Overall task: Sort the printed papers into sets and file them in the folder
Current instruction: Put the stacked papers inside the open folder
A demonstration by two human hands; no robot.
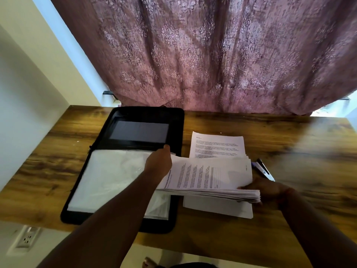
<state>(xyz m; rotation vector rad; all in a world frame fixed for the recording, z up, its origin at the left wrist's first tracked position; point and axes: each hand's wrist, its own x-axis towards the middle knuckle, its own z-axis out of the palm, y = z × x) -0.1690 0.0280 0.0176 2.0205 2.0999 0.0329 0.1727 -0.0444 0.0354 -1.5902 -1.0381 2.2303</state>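
Room: a wooden table (251,128) stands against a patterned purple curtain (212,55), with a pale wall (29,93) to the left.
Folder: a black zip folder (173,128) lies open on the left half of the table, clear plastic sleeves (108,176) uppermost.
Papers: a thick stack of papers (208,176) is held just above the table beside the folder; a single sheet (217,144) lies flat behind it and another sheet (218,207) underneath.
Left hand (158,163): closed on the stack's left end, over the folder's right edge.
Right hand (270,192): gripping the stack's near right corner.
Handling: light but floppy and slippery; the sheets are fanning at the right edge, so they likely need support at both ends or squaring up on the table.
Edges: the folder's near edge overhangs the table front.
Open room: bare wood to the right, past a pen (265,170) lying just beside the stack.
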